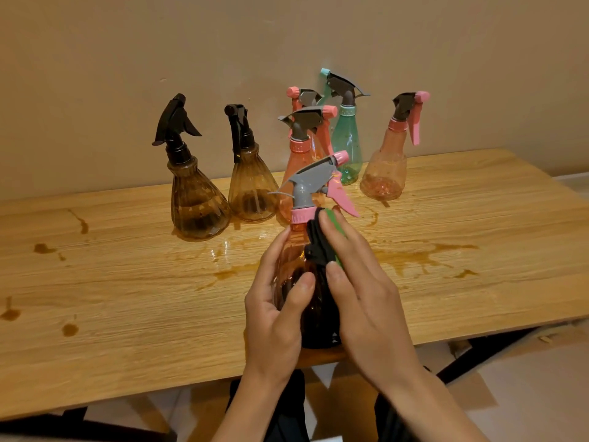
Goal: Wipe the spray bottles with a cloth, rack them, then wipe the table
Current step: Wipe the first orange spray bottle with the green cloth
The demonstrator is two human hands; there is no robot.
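Tinted plastic on a wood-grain desk (127, 291).
Smooth, glossy, see-through plastic in nearest pink bottle (298, 247), ribbed in brown bottle (199, 202); matt opaque plastic trigger head (310, 183); soft dark cloth (318, 244); wet shine at brown spills (414, 256); matt wall (287, 43).

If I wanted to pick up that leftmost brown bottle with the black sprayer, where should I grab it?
Probably the narrow neck of the leftmost brown bottle, just under its black sprayer, coming from the left: the body flares wide toward its base, and the second brown bottle stands close on its right.
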